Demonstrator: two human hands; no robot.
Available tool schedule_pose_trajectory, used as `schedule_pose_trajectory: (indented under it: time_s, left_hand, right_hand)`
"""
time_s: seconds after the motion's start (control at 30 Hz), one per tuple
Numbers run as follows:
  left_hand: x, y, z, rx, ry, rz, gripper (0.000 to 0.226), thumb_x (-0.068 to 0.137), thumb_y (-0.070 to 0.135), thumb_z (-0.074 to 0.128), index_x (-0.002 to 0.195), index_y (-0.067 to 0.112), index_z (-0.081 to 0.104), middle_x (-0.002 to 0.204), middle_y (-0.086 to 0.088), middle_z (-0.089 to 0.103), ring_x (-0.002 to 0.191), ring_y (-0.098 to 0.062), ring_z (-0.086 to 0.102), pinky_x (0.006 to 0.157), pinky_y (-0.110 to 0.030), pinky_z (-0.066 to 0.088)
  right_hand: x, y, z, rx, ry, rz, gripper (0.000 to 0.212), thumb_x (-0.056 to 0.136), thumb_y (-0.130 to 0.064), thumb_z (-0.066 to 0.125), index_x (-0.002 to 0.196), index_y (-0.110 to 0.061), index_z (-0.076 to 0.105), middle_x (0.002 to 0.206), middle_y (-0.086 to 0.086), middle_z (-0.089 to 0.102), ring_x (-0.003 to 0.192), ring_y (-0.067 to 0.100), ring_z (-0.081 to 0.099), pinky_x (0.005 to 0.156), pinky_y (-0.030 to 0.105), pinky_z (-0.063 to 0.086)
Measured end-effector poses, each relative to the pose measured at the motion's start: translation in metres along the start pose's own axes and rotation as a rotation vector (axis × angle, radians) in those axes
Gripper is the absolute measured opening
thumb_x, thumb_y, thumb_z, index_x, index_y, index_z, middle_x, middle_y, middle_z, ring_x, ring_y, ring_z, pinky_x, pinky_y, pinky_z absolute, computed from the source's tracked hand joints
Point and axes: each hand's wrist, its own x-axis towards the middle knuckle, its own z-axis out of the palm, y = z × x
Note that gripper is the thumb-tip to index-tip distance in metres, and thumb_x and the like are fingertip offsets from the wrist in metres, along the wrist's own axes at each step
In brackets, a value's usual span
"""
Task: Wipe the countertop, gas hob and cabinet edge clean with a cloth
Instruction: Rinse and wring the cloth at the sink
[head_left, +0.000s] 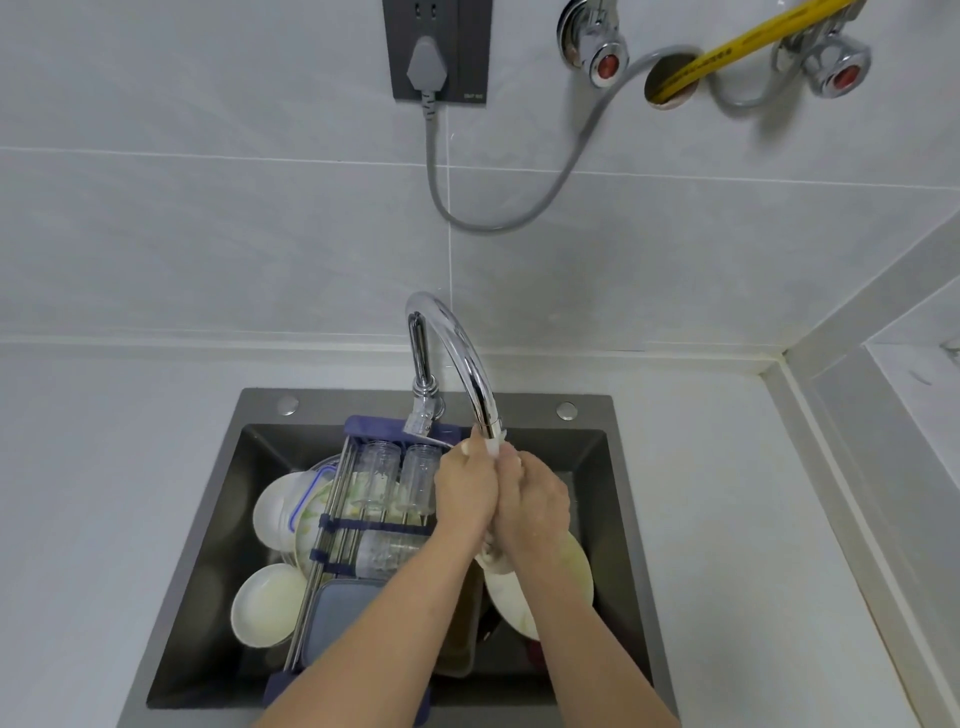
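Observation:
Both my hands are pressed together over the dark sink (621, 519), right under the spout of the chrome faucet (470, 358). My left hand (465, 491) and my right hand (535, 504) grip a small white cloth (492, 451) between them. Only bits of the cloth show, above the fingers and below the palms, and most of it is hidden. The white countertop (104, 493) runs on both sides of the sink. No gas hob or cabinet edge is in view.
A blue drying rack (332, 525) with clear glass jars (382, 470) spans the sink's left half. White bowls (267, 603), plates (576, 577) and a grey lidded box (337, 610) lie in the sink. A socket with a plug (427, 67), valves and hoses are on the tiled wall.

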Motion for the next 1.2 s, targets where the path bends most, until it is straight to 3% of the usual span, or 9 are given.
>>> schedule_pose_trajectory:
  time_s: [0.13, 0.33, 0.5, 0.63, 0.77, 0.9, 1.0, 1.1, 1.2]
  left_hand:
    - [0.005, 0.0, 0.0, 0.066, -0.007, -0.006, 0.036, 0.1, 0.041, 0.051, 0.088, 0.014, 0.073, 0.085, -0.006, 0.076, 0.086, -0.024, 0.073, 0.085, -0.053, 0.06]
    - [0.01, -0.006, 0.001, 0.189, -0.027, 0.019, 0.033, 0.096, 0.039, 0.059, 0.096, 0.007, 0.069, 0.092, -0.012, 0.073, 0.085, -0.025, 0.071, 0.081, -0.05, 0.06]
    - [0.01, -0.006, 0.0, 0.205, -0.041, 0.018, 0.026, 0.101, 0.032, 0.058, 0.095, 0.008, 0.067, 0.091, -0.011, 0.071, 0.085, -0.023, 0.069, 0.067, -0.032, 0.051]
    - [0.011, -0.013, -0.003, 0.178, -0.05, 0.011, 0.029, 0.103, 0.032, 0.053, 0.099, 0.009, 0.07, 0.093, -0.011, 0.074, 0.088, -0.023, 0.071, 0.081, -0.045, 0.059]
    - [0.005, -0.014, -0.006, 0.236, -0.09, 0.043, 0.033, 0.111, 0.039, 0.033, 0.109, 0.021, 0.06, 0.1, 0.002, 0.065, 0.093, -0.013, 0.06, 0.09, -0.037, 0.047]
    - [0.031, -0.014, -0.019, 0.18, 0.003, -0.134, 0.031, 0.109, 0.035, 0.035, 0.105, 0.016, 0.058, 0.102, -0.004, 0.063, 0.089, -0.02, 0.057, 0.08, -0.035, 0.041]
    - [0.051, -0.003, -0.02, -0.046, -0.044, -0.317, 0.018, 0.098, 0.019, 0.047, 0.091, 0.012, 0.062, 0.084, -0.007, 0.061, 0.062, -0.017, 0.049, 0.058, -0.028, 0.037]
    - [0.057, 0.017, -0.012, 0.026, -0.129, -0.235, 0.02, 0.098, 0.014, 0.045, 0.089, 0.015, 0.062, 0.087, -0.008, 0.059, 0.067, -0.015, 0.047, 0.062, -0.029, 0.037]
    - [0.053, 0.02, -0.012, 0.098, -0.162, -0.159, 0.019, 0.104, 0.015, 0.049, 0.093, 0.016, 0.065, 0.096, -0.004, 0.066, 0.08, -0.015, 0.057, 0.068, -0.03, 0.044]
  right_hand:
    - [0.002, 0.0, -0.002, -0.118, -0.007, -0.022, 0.065, 0.102, -0.064, 0.02, 0.087, -0.022, 0.068, 0.074, -0.016, 0.06, 0.07, 0.005, 0.058, 0.075, 0.032, 0.051]
    - [-0.006, 0.013, 0.001, -0.148, 0.079, -0.231, 0.028, 0.109, -0.026, 0.049, 0.098, -0.016, 0.073, 0.082, -0.018, 0.058, 0.064, -0.009, 0.045, 0.074, 0.032, 0.055]
    - [-0.005, 0.01, -0.008, -0.154, -0.14, -0.116, 0.048, 0.102, -0.05, 0.026, 0.103, -0.022, 0.065, 0.09, -0.006, 0.065, 0.084, 0.017, 0.063, 0.08, 0.037, 0.053]
    - [-0.006, 0.008, -0.01, -0.039, -0.142, -0.043, 0.041, 0.108, -0.048, 0.029, 0.094, -0.031, 0.063, 0.079, -0.019, 0.058, 0.077, 0.001, 0.059, 0.077, 0.019, 0.042]
    - [0.006, 0.018, -0.011, 0.068, -0.266, 0.223, 0.049, 0.102, -0.064, 0.035, 0.092, -0.026, 0.064, 0.089, -0.007, 0.067, 0.086, 0.011, 0.064, 0.086, 0.033, 0.052]
    - [0.001, 0.038, -0.015, 0.043, -0.25, 0.265, 0.045, 0.101, -0.064, 0.038, 0.097, -0.03, 0.067, 0.089, -0.008, 0.069, 0.087, 0.012, 0.066, 0.082, 0.028, 0.051]
    - [-0.005, 0.057, -0.017, 0.047, -0.183, 0.306, 0.042, 0.102, -0.059, 0.044, 0.094, -0.026, 0.069, 0.085, -0.008, 0.07, 0.084, 0.012, 0.067, 0.077, 0.023, 0.051]
    - [-0.005, 0.07, -0.016, 0.081, -0.118, 0.379, 0.043, 0.099, -0.063, 0.046, 0.096, -0.028, 0.071, 0.088, -0.008, 0.071, 0.086, 0.013, 0.068, 0.087, 0.035, 0.058]
    - [-0.004, 0.07, -0.025, 0.193, -0.056, 0.434, 0.041, 0.1, -0.06, 0.049, 0.093, -0.027, 0.072, 0.085, -0.005, 0.071, 0.086, 0.015, 0.069, 0.079, 0.031, 0.056]
